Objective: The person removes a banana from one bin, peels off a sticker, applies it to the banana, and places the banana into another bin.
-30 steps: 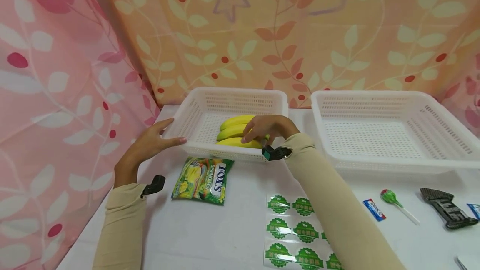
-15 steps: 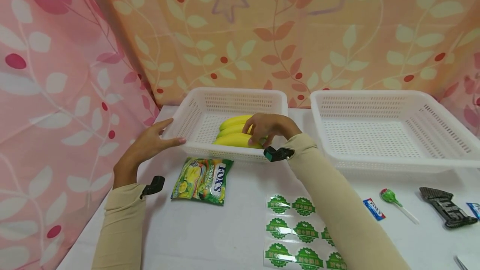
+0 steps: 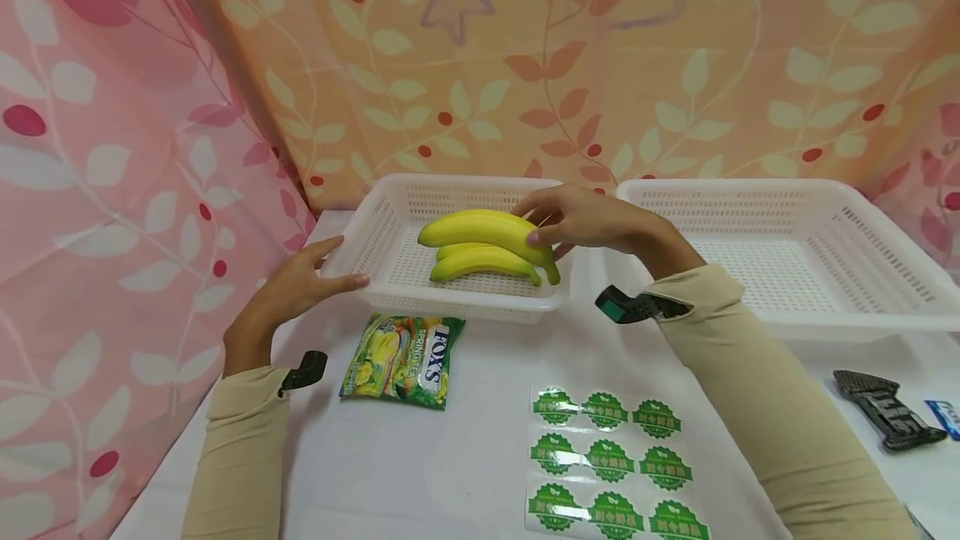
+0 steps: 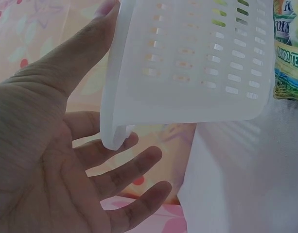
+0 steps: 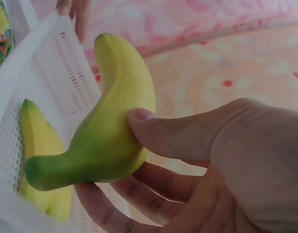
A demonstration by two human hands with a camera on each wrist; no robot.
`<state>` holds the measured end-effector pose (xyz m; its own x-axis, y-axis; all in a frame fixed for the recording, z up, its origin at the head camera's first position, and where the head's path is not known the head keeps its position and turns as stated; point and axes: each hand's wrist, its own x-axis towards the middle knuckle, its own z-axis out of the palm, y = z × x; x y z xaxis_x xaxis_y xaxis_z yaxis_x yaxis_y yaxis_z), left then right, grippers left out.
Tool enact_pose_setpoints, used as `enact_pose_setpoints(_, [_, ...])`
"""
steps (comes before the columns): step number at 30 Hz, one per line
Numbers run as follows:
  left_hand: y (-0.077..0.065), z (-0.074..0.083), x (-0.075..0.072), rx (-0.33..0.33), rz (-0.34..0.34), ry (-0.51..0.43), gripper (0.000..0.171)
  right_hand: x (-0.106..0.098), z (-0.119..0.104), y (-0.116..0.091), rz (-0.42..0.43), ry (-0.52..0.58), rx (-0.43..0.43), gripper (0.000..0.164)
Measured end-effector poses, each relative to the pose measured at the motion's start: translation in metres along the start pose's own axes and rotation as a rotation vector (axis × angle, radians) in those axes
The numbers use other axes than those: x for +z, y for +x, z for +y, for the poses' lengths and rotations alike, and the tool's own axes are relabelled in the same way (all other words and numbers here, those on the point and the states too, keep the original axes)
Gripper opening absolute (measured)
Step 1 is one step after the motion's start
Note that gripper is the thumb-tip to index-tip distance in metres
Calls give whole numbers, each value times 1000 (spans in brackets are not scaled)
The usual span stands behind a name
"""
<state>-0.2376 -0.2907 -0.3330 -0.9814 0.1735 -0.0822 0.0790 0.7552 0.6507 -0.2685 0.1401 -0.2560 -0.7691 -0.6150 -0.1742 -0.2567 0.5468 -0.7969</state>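
My right hand [image 3: 581, 217] holds a yellow banana [image 3: 480, 227] between thumb and fingers, above the left white basket [image 3: 457, 300]. In the right wrist view, the thumb [image 5: 161, 131] presses the banana's [image 5: 114, 111] side and the fingers lie behind it. Beneath, another banana [image 3: 483, 263] lies in the basket; one more is mostly hidden behind it. At the basket's front left corner, my left hand [image 3: 300, 290] touches the rim with spread, loose fingers. The left wrist view shows the thumb along the rim [image 4: 112, 97], with fingertips showing below the rim.
A green candy bag [image 3: 401, 359] lies before the left basket. A sheet of green stickers [image 3: 607, 463] is near the front. The second white basket [image 3: 742, 273] stands to the right. A black wrapped snack [image 3: 888, 409] and a blue packet [image 3: 945, 417] lie at the right.
My right hand has lifted one banana off the others in the basket, moving up and slightly right. The sleeve now covers the lollipop and a small blue packet. The left hand stays at the rim.
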Motion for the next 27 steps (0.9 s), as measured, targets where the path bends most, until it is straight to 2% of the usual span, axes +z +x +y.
enact_pose_setpoints(7, [-1, 1, -3, -13, -1, 3, 109, -1, 15, -50, 39, -36, -69, 44])
enact_pose_setpoints(16, [-4, 1, -4, -18, -8, 2, 105, 22, 46, -106, 91, -29, -78, 42])
enact_pose_setpoints(22, [-4, 1, -3, -25, -8, 10, 107, 40, 59, -132, 134, -34, -50, 41])
enact_pose_setpoints(27, [-4, 1, -4, -21, -11, 20, 108, 58, 69, -144, 138, -32, -25, 41])
